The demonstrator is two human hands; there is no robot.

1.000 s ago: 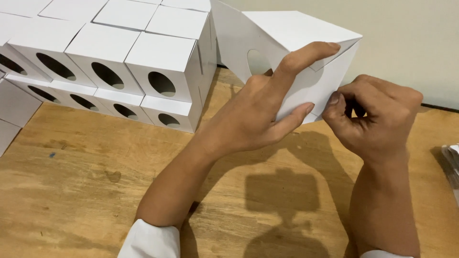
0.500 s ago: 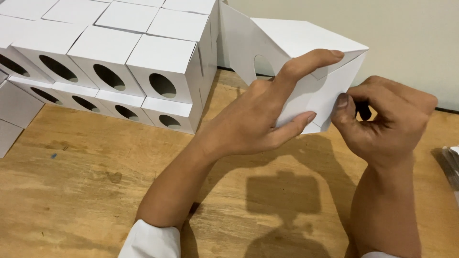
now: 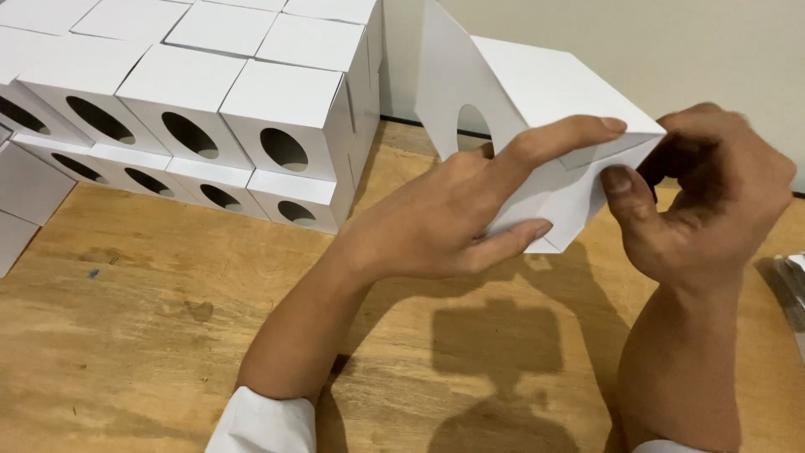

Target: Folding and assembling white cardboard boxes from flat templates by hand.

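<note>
A white cardboard box (image 3: pixel 537 92) with a round cut-out hole is held above the wooden table (image 3: pixel 126 335), tilted, one flap standing up at its left. My left hand (image 3: pixel 453 214) grips its near side, index finger along the top edge and thumb under the bottom corner. My right hand (image 3: pixel 700 197) pinches the box's right corner, thumb pressed on the folded end. Both sleeves are white.
A stack of finished white boxes (image 3: pixel 210 109) with oval holes fills the back left, two layers high against the wall. Flat white pieces (image 3: pixel 25 193) lie at the left edge. A pile of flat sheets (image 3: pixel 792 285) sits at the right edge.
The box has been lifted and turned slightly to the right. My right hand has shifted right and up along the box's corner; my left index finger stretches further along the top edge.
</note>
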